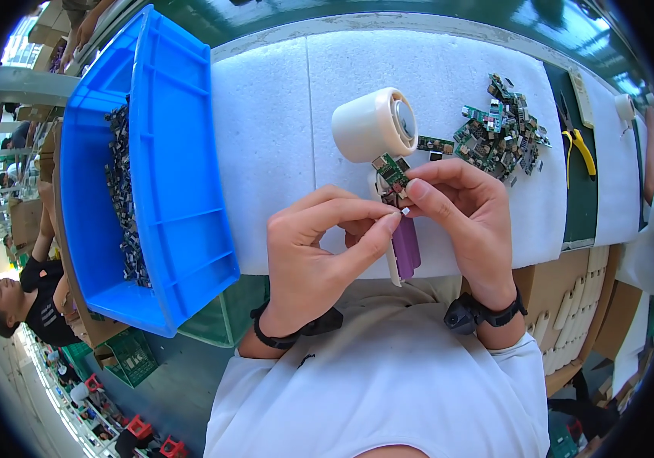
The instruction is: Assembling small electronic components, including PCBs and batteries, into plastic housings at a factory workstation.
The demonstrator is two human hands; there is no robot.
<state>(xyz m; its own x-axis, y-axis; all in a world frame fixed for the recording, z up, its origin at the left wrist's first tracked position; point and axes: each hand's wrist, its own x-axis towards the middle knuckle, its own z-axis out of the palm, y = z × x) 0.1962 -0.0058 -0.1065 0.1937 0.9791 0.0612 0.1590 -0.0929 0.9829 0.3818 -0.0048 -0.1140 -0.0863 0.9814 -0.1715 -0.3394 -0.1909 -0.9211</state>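
A white handheld fan (pixel 364 128) lies in front of me, its round head away from me and its handle open toward me. In the handle is a purple cylindrical battery (pixel 406 248). Above the handle, a small green circuit board (pixel 390 169) is held between the thumb and fingers of my right hand (pixel 464 217). My left hand (pixel 331 244) is closed in a pinch at a tiny white connector (pixel 405 211) beside the board. The fingertips of both hands nearly meet there. Thin wires near the connector are mostly hidden by my fingers.
Several loose circuit boards (pixel 502 130) lie heaped on the white foam sheet (pixel 266 114) at the right. A large blue bin (pixel 182 175) with more boards stands left. Yellow-handled pliers (pixel 583 153) lie far right. Below the table's right side is a cardboard box (pixel 529 294) of white parts.
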